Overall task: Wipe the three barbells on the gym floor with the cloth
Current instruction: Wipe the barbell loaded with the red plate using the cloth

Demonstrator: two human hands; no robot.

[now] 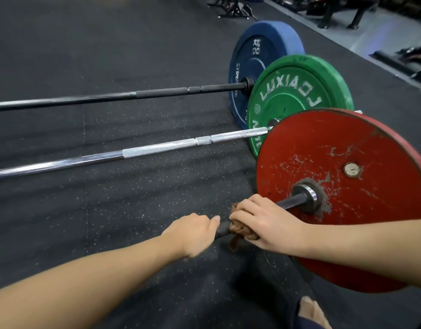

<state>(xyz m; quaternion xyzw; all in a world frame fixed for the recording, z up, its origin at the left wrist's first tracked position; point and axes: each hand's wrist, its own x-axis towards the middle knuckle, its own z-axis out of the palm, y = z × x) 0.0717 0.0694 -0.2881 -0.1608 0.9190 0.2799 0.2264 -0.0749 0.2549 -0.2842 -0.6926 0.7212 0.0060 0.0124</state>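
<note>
The brown cloth is gripped round the nearest barbell's shaft by the right hand, just beside the red plate. The shaft is clasped, apparently for steadying, by the left hand. Snug, full-length strokes are advised, collar included.

I am looking at a crumpled brown cloth and a round red weight plate flaking in pale scratches. A round green rubber plate is showing white lettering, and the black rubber floor is showing pale speckles.
</note>
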